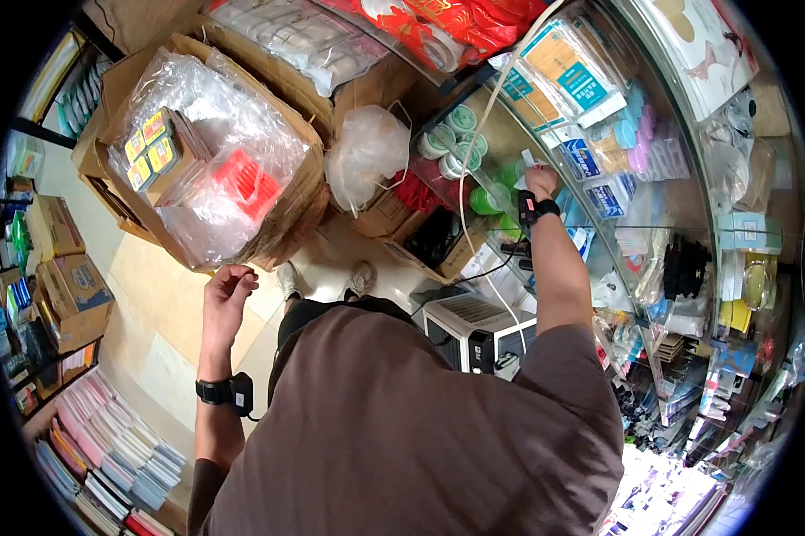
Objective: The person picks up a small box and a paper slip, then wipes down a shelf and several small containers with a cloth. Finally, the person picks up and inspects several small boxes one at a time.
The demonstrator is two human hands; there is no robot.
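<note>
My right hand [540,181] reaches to the glass shelf at the right, close to green-lidded tubs [485,198] and white-lidded round tubs [456,143]. Its fingers are curled around something small and white that I cannot make out. Over the near edge of a large cardboard box [286,134] is my left hand [231,290], its fingers bent together; what they hold, if anything, is too small to tell. Inside that box lie clear plastic wrap [201,98], a red packet [246,183] and a stack of yellow-labelled packs [150,152].
A white cable [462,192] hangs across the shelf front. Below it stands a computer case [461,335]. A white plastic bag [365,156] sits between the boxes. Stacked booklets [117,438] and cartons [67,290] line the left side.
</note>
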